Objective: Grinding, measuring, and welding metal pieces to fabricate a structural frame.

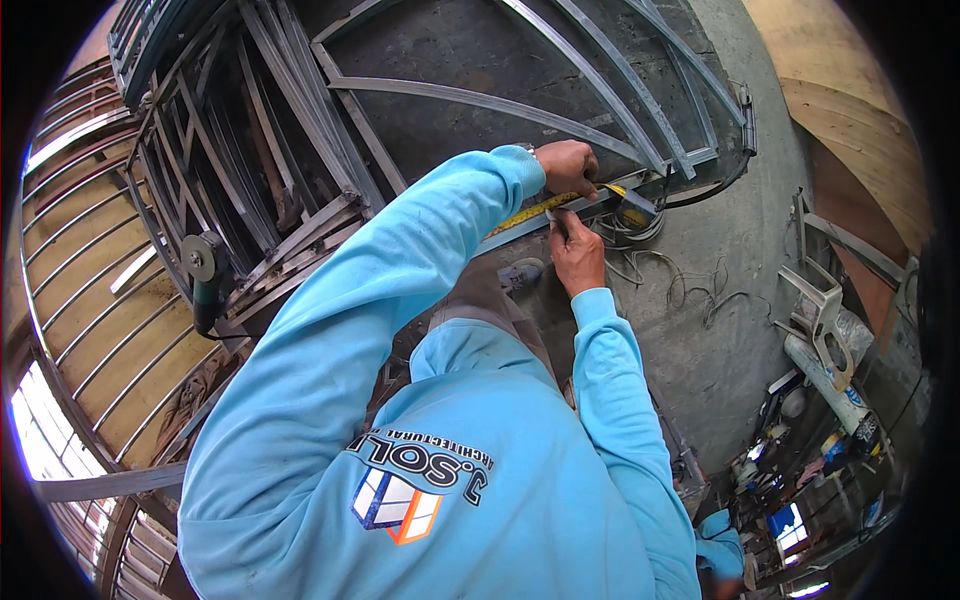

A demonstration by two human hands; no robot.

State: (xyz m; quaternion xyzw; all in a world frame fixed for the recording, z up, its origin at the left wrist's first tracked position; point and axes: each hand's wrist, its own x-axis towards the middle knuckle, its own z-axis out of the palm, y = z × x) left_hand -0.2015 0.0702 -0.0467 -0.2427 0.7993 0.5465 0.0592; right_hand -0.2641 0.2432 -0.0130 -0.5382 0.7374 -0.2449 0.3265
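A yellow tape measure blade (527,213) runs out along a grey metal bar (520,233) at the table's near edge. Its case (637,210) rests at the bar's right end. My left hand (567,168) reaches across from above, its fingers curled down and closed on the blade near the case. Just below the blade, my right hand (577,255) is closed in a pinch. A small pale tip shows at its fingertips against the bar, too small to name.
Welded metal frames (480,98) cover the dark table (450,45). More frames (225,150) stack at the left, with an angle grinder (207,280) beside them. Coiled wires (630,232) lie by the tape case, and a black cable (715,195) curves to the right. Tools clutter the lower right.
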